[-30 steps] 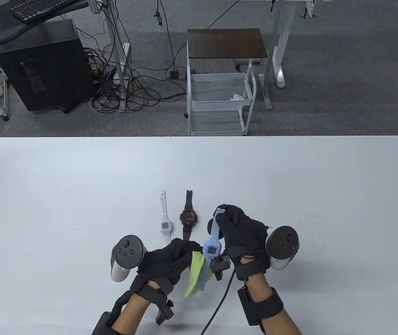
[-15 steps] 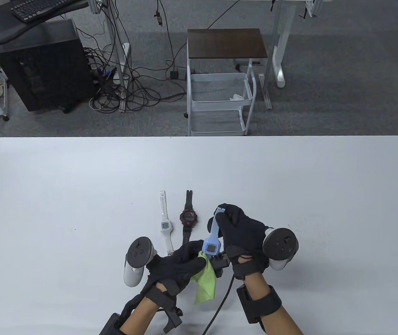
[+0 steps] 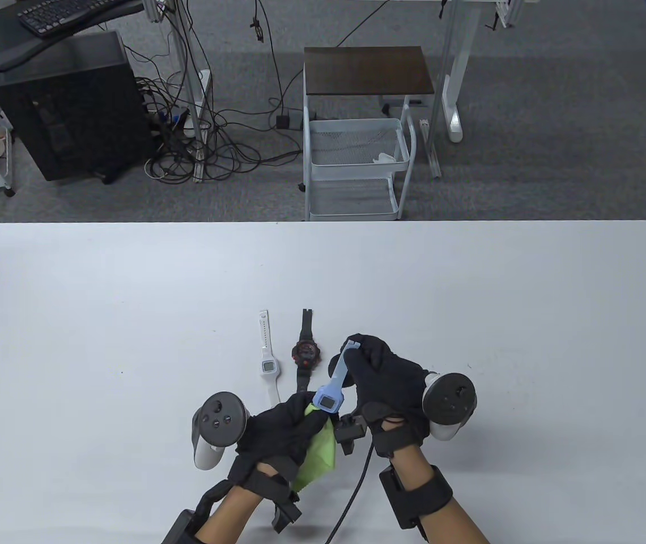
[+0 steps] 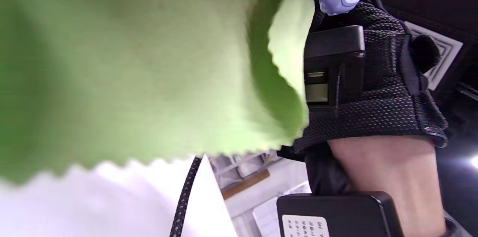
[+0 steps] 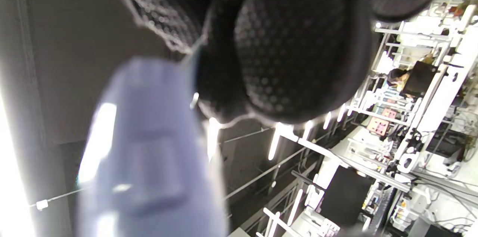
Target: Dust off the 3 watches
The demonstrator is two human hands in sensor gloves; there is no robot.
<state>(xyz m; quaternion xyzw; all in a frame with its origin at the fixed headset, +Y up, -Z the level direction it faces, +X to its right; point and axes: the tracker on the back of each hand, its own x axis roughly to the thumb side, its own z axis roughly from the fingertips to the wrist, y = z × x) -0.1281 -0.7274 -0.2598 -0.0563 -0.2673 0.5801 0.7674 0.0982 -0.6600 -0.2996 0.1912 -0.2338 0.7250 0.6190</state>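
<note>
My right hand [image 3: 382,377] holds a pale blue watch [image 3: 331,394] by its strap, lifted off the white table [image 3: 470,317]. The watch's face points up and left. My left hand [image 3: 283,428] grips a green cloth [image 3: 316,453] and presses it under and against the blue watch's body. In the left wrist view the green cloth [image 4: 130,65] fills most of the picture, with the blue watch [image 4: 341,2] at the top. The right wrist view has the blue watch [image 5: 145,155] blurred and close under dark gloved fingers [image 5: 295,46]. A white watch [image 3: 268,362] and a black and red watch [image 3: 305,354] lie flat on the table beyond my hands.
A black cable [image 3: 357,493] runs from my right wrist to the table's front edge. Beyond the far edge stand a white wire trolley [image 3: 357,170] and a black computer case [image 3: 68,107] on the grey floor.
My left hand has shifted back to the left with the cloth, which now hangs lower under the watch. The right hand and blue watch have dropped and moved slightly left.
</note>
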